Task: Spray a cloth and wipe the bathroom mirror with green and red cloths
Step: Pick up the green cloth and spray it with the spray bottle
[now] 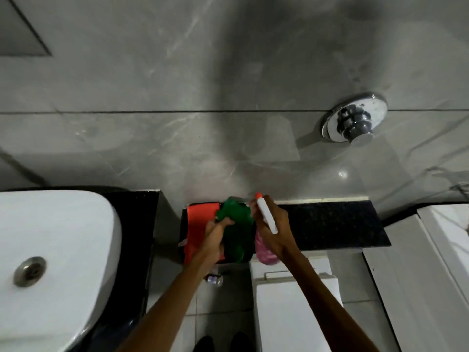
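My left hand [215,233] grips a crumpled green cloth [236,224] and holds it up over a dark granite ledge [330,224]. A red cloth [200,224] lies flat on the ledge's left end, partly under the green one. My right hand [272,228] is closed around a spray bottle [265,214] with a white head and an orange nozzle tip. The nozzle points at the green cloth from close by. The bottle's pink body shows below my palm. No mirror is in view.
A white washbasin [50,250] on a black counter fills the lower left. A white toilet cistern [291,301] stands below the ledge, and a chrome flush valve [355,120] juts from the grey tiled wall. A white fixture [444,237] sits at the right.
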